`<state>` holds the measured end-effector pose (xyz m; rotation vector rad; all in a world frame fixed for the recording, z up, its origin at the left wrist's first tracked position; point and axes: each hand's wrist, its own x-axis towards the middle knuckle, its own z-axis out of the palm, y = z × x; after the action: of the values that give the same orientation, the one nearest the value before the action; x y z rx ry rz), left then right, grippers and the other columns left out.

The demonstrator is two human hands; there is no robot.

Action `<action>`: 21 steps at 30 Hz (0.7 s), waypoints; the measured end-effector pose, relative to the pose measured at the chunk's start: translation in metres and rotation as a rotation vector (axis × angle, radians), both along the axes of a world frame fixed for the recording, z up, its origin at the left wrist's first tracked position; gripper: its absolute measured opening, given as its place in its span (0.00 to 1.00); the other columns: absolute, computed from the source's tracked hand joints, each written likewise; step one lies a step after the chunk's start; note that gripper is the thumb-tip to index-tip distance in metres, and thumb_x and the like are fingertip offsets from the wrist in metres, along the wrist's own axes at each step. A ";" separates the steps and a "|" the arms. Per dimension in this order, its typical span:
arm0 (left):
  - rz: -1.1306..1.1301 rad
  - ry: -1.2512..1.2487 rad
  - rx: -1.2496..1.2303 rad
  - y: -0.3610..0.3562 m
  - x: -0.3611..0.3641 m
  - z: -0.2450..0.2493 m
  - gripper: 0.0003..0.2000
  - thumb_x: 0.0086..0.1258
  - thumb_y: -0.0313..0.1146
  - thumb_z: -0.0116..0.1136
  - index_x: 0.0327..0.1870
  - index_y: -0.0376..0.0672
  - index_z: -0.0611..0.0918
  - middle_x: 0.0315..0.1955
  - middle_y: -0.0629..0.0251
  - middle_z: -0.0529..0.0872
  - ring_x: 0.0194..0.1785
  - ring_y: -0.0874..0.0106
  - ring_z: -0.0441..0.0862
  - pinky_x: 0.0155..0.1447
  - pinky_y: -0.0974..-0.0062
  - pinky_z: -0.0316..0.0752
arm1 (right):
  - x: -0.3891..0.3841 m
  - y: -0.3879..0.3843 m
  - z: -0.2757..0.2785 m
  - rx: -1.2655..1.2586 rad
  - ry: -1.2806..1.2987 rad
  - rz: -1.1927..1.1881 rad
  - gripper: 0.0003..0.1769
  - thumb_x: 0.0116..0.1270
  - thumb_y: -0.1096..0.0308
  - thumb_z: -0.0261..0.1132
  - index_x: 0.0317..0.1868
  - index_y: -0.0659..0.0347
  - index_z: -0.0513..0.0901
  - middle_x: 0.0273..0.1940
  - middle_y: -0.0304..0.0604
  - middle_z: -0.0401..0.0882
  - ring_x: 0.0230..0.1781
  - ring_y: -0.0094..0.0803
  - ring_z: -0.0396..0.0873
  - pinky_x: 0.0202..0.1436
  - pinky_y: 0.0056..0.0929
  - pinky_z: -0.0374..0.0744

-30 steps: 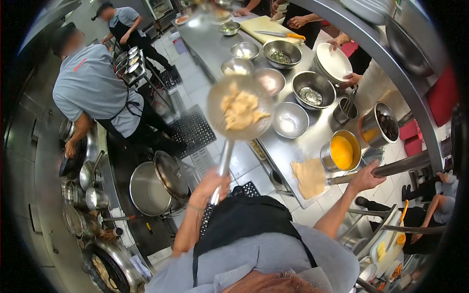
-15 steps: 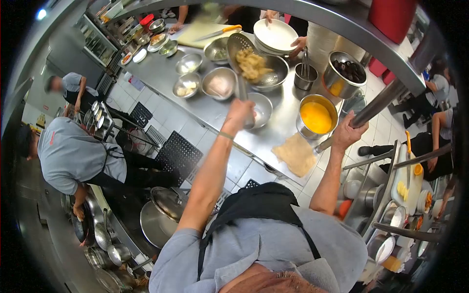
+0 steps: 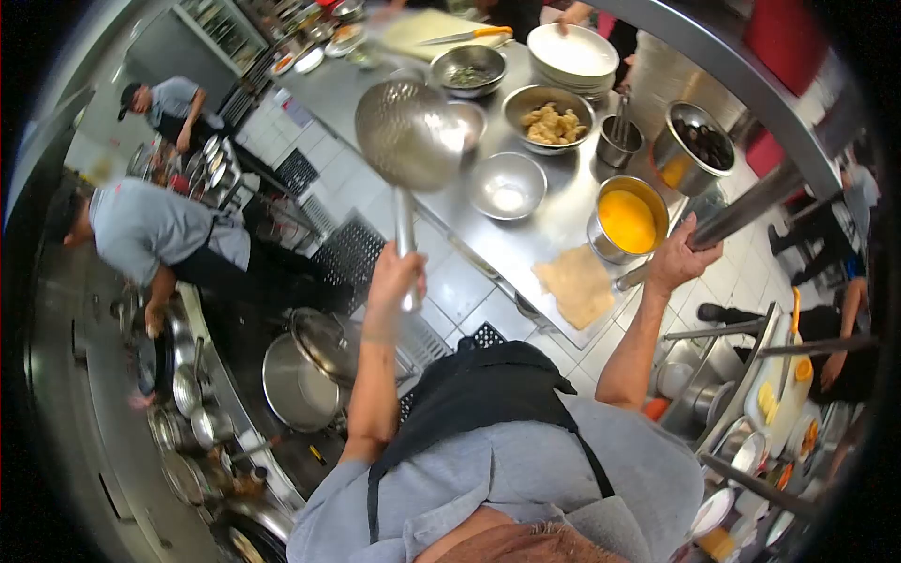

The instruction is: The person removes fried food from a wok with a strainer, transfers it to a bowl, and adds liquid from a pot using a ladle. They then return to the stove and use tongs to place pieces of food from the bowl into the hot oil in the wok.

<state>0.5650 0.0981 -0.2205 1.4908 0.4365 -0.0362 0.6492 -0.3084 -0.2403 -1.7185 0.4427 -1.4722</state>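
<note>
My left hand (image 3: 398, 277) is closed round the handle of a large perforated skimmer (image 3: 404, 136), raised over the counter's near edge, its bowl blurred. My right hand (image 3: 680, 258) rests against a metal post (image 3: 741, 214), its fingers partly round it. Battered golden pieces (image 3: 554, 124) lie in a steel bowl (image 3: 514, 105). Nearer me stands a bowl (image 3: 508, 188) with no food visible in it. Close to my right hand are a pot of yellow liquid (image 3: 627, 221) and a tan cloth (image 3: 576, 284) lying flat on the counter (image 3: 469, 220).
Two co-workers (image 3: 155, 230) (image 3: 178, 111) stand at the left. A large pot (image 3: 302, 383) with a tilted lid is below my left forearm. At the back, another person's hand touches stacked white plates (image 3: 572, 52). A tray cart (image 3: 784, 375) stands at right.
My left hand has swung the skimmer leftward, away from the bowl. The golden pieces that were at the skimmer are now in that bowl. My right hand stays at the post.
</note>
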 end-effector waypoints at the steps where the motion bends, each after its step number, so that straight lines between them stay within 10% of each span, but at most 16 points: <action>1: 0.006 -0.012 -0.054 0.009 -0.034 -0.007 0.08 0.65 0.24 0.52 0.43 0.38 0.69 0.16 0.67 0.71 0.14 0.76 0.70 0.16 0.74 0.70 | -0.002 0.002 0.003 0.024 0.010 0.019 0.28 0.70 0.70 0.68 0.62 0.73 0.65 0.47 0.55 0.82 0.43 0.36 0.84 0.45 0.33 0.82; 3: 0.088 0.037 -0.153 0.024 -0.104 -0.034 0.09 0.66 0.23 0.50 0.45 0.37 0.70 0.17 0.69 0.69 0.14 0.76 0.69 0.16 0.75 0.68 | -0.014 0.012 0.019 0.156 -0.005 0.172 0.34 0.68 0.71 0.68 0.65 0.74 0.59 0.54 0.57 0.71 0.51 0.38 0.77 0.55 0.32 0.78; 5: 0.249 0.130 -0.337 0.015 -0.178 -0.029 0.11 0.66 0.23 0.50 0.49 0.36 0.70 0.19 0.69 0.68 0.14 0.77 0.68 0.15 0.75 0.68 | -0.044 0.032 0.044 -0.359 0.008 -0.196 0.32 0.66 0.73 0.66 0.65 0.73 0.60 0.55 0.54 0.69 0.54 0.39 0.72 0.63 0.38 0.73; 7: 0.424 0.173 -0.399 0.000 -0.246 -0.030 0.13 0.66 0.24 0.52 0.51 0.36 0.71 0.21 0.70 0.68 0.15 0.78 0.68 0.15 0.76 0.67 | -0.061 0.076 0.055 -0.183 -0.365 0.393 0.29 0.63 0.76 0.63 0.63 0.72 0.63 0.55 0.54 0.69 0.57 0.41 0.70 0.66 0.44 0.69; 14: 1.037 0.166 -0.310 -0.060 -0.413 -0.033 0.14 0.63 0.27 0.57 0.50 0.40 0.74 0.23 0.68 0.73 0.17 0.77 0.68 0.16 0.77 0.64 | -0.175 0.254 0.095 1.311 -0.147 3.091 0.21 0.66 0.73 0.64 0.58 0.65 0.74 0.50 0.51 0.76 0.49 0.41 0.80 0.52 0.35 0.80; 15: 1.154 0.180 -0.246 -0.065 -0.435 -0.042 0.15 0.63 0.28 0.58 0.51 0.40 0.75 0.24 0.68 0.73 0.17 0.78 0.68 0.17 0.78 0.64 | -0.192 0.254 0.118 1.397 0.171 3.298 0.23 0.66 0.72 0.66 0.59 0.67 0.73 0.50 0.52 0.77 0.51 0.40 0.80 0.52 0.34 0.79; 21: 1.503 0.067 -0.075 -0.089 -0.492 0.000 0.15 0.62 0.27 0.58 0.50 0.40 0.75 0.24 0.68 0.73 0.17 0.78 0.68 0.17 0.78 0.64 | -0.298 0.277 0.202 2.218 0.191 3.798 0.32 0.62 0.76 0.71 0.64 0.71 0.67 0.58 0.52 0.77 0.56 0.36 0.79 0.55 0.32 0.80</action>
<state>0.0730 0.0096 -0.2203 0.7851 1.4776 1.0596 0.3511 -0.0314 -0.0380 -1.9102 1.4706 -3.2540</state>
